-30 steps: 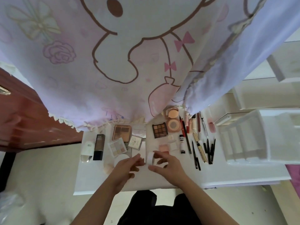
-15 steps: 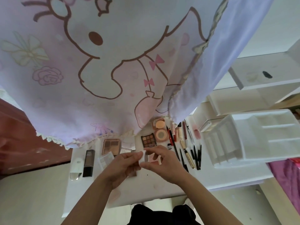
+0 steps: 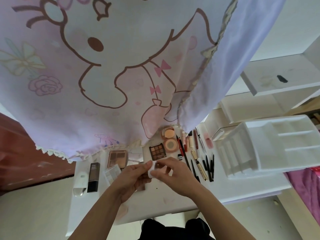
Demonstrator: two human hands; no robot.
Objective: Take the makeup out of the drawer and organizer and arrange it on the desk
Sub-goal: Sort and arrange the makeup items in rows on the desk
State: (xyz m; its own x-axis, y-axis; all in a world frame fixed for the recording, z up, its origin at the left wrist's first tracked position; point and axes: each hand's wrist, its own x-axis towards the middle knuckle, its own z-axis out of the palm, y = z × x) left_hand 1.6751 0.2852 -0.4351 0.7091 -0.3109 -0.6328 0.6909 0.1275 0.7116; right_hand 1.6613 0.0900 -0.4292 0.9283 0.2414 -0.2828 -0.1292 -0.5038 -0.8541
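Observation:
Both hands hold a small white round makeup jar [image 3: 153,168] above the middle of the white desk [image 3: 183,198]. My left hand [image 3: 131,179] grips it from the left, my right hand [image 3: 173,174] pinches it from the right. Laid out on the desk behind are a brown eyeshadow palette [image 3: 158,152], a larger bronze palette [image 3: 117,158], two round peach compacts [image 3: 169,141], a pale palette [image 3: 111,173], a black tube [image 3: 93,177] and a white bottle [image 3: 80,182]. A row of pencils, lipsticks and a gold tube [image 3: 199,163] lies to the right.
A white compartment organizer [image 3: 263,146] stands at the desk's right end, white drawers [image 3: 280,84] behind it. A pink cartoon-print curtain [image 3: 103,66] hangs over the back of the desk. A red-brown cabinet [image 3: 22,153] is at left. My dark-clothed knees [image 3: 173,227] are under the front edge.
Both hands lifted the white jar from low over the desk's front toward the palettes and closed around it. The camera tilted upward, showing more curtain and shelving.

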